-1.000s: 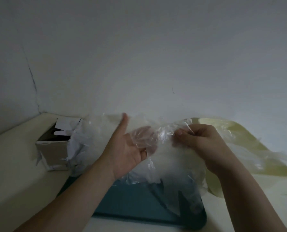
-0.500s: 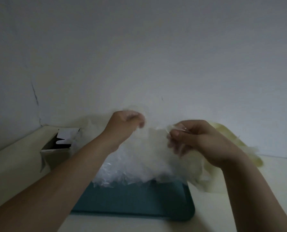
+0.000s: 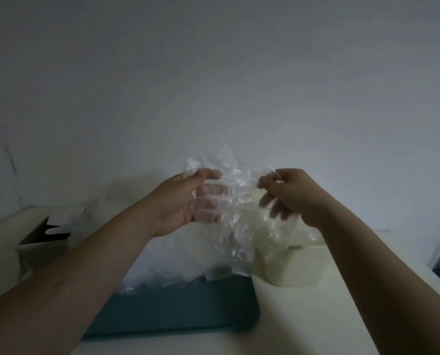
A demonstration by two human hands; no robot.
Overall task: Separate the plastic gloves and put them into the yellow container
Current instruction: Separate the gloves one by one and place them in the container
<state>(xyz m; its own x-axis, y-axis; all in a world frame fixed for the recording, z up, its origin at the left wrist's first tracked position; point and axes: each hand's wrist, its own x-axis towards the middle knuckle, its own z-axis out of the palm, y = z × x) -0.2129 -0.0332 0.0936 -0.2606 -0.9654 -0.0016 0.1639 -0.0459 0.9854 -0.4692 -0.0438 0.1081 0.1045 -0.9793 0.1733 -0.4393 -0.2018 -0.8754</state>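
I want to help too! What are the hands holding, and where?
Both hands, left and right, pinch the top edge of a clear plastic glove, pulling it apart.

Two bare forearms, no sleeves, left hand (image 3: pixel 181 201) and right hand (image 3: pixel 294 194) ungloved (no rings or watch visible).

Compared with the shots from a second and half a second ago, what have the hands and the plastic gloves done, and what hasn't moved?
Both hands have risen and drawn apart: the left hand and right hand now stretch the clear plastic gloves between them. Both grips held throughout. The teal tray, yellow container and cardboard box stayed put.
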